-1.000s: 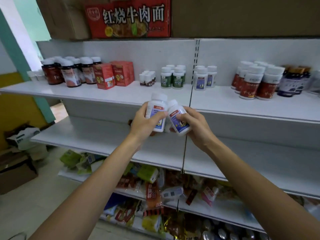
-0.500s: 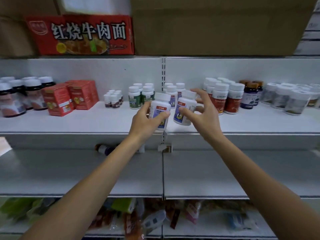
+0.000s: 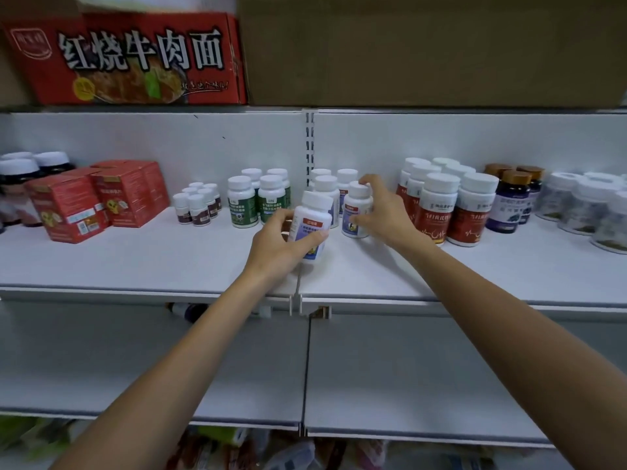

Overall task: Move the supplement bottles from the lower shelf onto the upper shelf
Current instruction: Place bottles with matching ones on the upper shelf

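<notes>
My left hand [image 3: 278, 247] grips a white bottle with a blue label [image 3: 314, 222], tilted, just above the upper shelf [image 3: 135, 266]. My right hand [image 3: 381, 212] holds a second white blue-label bottle [image 3: 354, 212] standing upright on the upper shelf, beside matching bottles [image 3: 325, 188] at the back. On the lower shelf [image 3: 407, 385] a dark bottle [image 3: 186, 310] lies on its side far back, mostly hidden by the upper shelf's edge.
The upper shelf also carries green-label bottles [image 3: 258, 205], small white bottles [image 3: 196, 205], red boxes [image 3: 98, 201], red-label bottles [image 3: 451, 208], dark blue bottles [image 3: 512, 201] and clear jars [image 3: 587, 208]. A red noodle carton [image 3: 125, 59] and a brown box [image 3: 424, 49] sit above.
Both hands have moved forward over the upper shelf. The right bottle now stands on the shelf surface; the left bottle is lower and tilted near the shelf. The view moved closer.
</notes>
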Tool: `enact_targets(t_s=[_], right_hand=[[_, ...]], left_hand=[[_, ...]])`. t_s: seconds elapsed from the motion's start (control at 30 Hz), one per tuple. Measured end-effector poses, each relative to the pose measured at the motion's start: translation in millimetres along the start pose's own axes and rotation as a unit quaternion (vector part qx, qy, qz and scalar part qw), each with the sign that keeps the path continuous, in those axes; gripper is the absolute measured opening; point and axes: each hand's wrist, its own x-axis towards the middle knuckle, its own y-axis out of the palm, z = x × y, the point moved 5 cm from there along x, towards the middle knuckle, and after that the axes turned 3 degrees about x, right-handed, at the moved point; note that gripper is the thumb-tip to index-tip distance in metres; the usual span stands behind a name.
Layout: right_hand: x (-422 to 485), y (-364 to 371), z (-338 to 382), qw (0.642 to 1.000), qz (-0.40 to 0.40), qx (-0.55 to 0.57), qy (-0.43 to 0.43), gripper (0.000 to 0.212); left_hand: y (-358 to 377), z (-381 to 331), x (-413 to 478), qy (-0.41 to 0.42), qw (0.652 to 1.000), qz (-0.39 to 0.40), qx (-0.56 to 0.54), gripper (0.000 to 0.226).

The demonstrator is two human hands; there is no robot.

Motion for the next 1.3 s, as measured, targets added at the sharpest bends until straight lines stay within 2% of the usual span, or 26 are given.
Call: enact_targets(t_s=[0.17, 0.3, 0.4, 0.43, 0.47, 0.53, 0.6, 0.63, 0.73, 0.83, 0.9, 0.97, 1.1, 1.3], right_hand=[[28, 16, -14, 0.999, 0.002, -0.031, 0.017, 0.062], [28, 17, -18, 0.998, 0.015, -0.050, 0.041, 0.071], [14, 5, -6, 0.997, -0.081, -0.009, -0.017, 0.066], [7, -2, 4, 0.992, -0.114, 0.027, -0.054, 0.059], [0, -6, 14, 0.986, -0.115, 0.088, -0.079, 0.053], [-15, -3, 34, 0.972, -0.011, 0.217, -0.086, 0.049], [-31, 6, 47, 0.956, 0.106, 0.257, -0.093, 0.052], [-37, 9, 48, 0.952, 0.125, 0.259, -0.101, 0.052], [-45, 4, 41, 0.955, 0.081, 0.272, -0.088, 0.046], [-50, 2, 35, 0.975, 0.038, 0.199, -0.093, 0.049], [-54, 10, 36, 0.978, 0.106, 0.161, -0.079, 0.058], [-55, 18, 36, 0.971, 0.167, 0.158, -0.064, 0.065], [-45, 19, 35, 0.987, 0.097, 0.091, -0.087, 0.066], [-20, 32, 40, 0.994, 0.074, 0.013, -0.082, 0.069]], left_hand=[[-4, 4, 3, 0.012, 0.999, -0.031, 0.036, 0.045], [-4, 8, 5, -0.015, 0.999, -0.035, 0.035, 0.041], [-4, 8, 6, -0.021, 0.998, -0.050, 0.021, 0.042], [-4, 6, 6, -0.017, 0.998, -0.059, 0.012, 0.041], [-2, 3, 6, -0.012, 0.998, -0.066, 0.000, 0.040], [4, -3, 6, -0.002, 0.997, -0.076, -0.022, 0.038], [12, -8, 2, 0.012, 0.997, -0.075, -0.013, 0.039], [16, -10, 0, 0.024, 0.997, -0.069, 0.013, 0.043], [24, -19, -11, 0.082, 0.984, -0.009, 0.159, 0.058], [16, -10, -14, 0.105, 0.929, 0.041, 0.353, 0.056], [4, 5, -13, 0.087, 0.905, 0.056, 0.412, 0.043], [-6, 16, -13, 0.071, 0.919, 0.057, 0.384, 0.029], [-4, 17, -11, 0.080, 0.924, 0.055, 0.369, 0.024], [-7, 18, -13, 0.081, 0.930, 0.036, 0.357, 0.022]])
